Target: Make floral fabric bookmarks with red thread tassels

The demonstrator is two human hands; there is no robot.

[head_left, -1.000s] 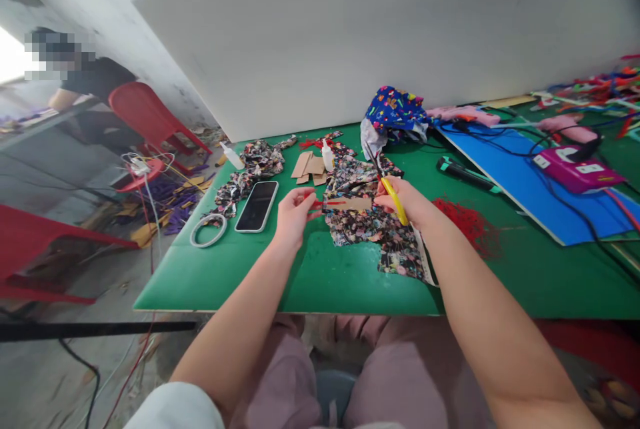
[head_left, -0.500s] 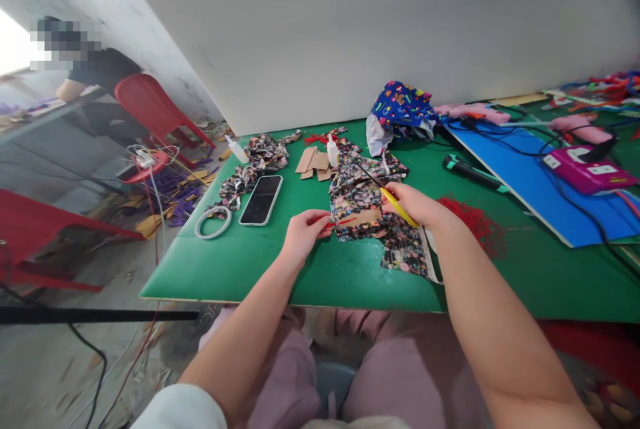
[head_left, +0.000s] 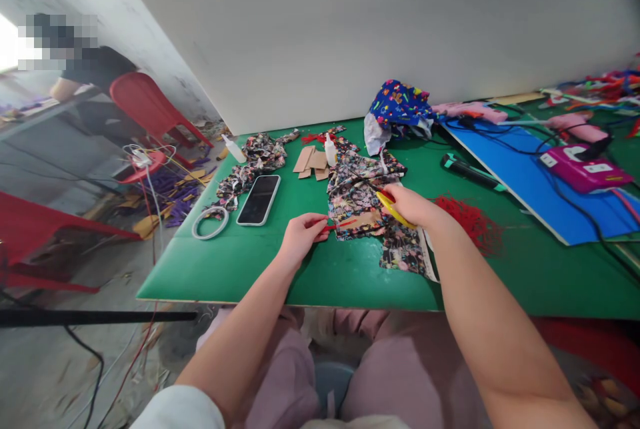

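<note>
Right here at the centre of the frame, looking down on black floral fabric [head_left: 353, 189], spread in wrinkled folds over the green counter [head_left: 330, 275]. Pinching a thin red strip [head_left: 329, 227] at the fabric's lower left edge, with the fingers of the left hand [head_left: 304, 237] pressed together on it. Over to the right, gripping yellow-handled scissors [head_left: 396, 209] in the curled fingers of the right hand [head_left: 409, 202], with dark blades aimed toward the upper left above the fabric. Just below, seeing a cardboard strip [head_left: 369, 219] laid flat along the fabric, with red across its left half. Unable to tell about contact between cardboard and right fingertips.

Scanning higher, catching small cardboard pieces [head_left: 309, 161] overlapping beside an upright white bottle [head_left: 331, 152]. Sweeping left past a phone [head_left: 259, 200] to a tape ring [head_left: 207, 237]. Swinging right, finding a tangle of red threads [head_left: 467, 222], a black-and-green tool [head_left: 473, 173] and a blue board [head_left: 510, 175]. Up at far left, spotting a person [head_left: 100, 69] near a red chair [head_left: 135, 101].
</note>
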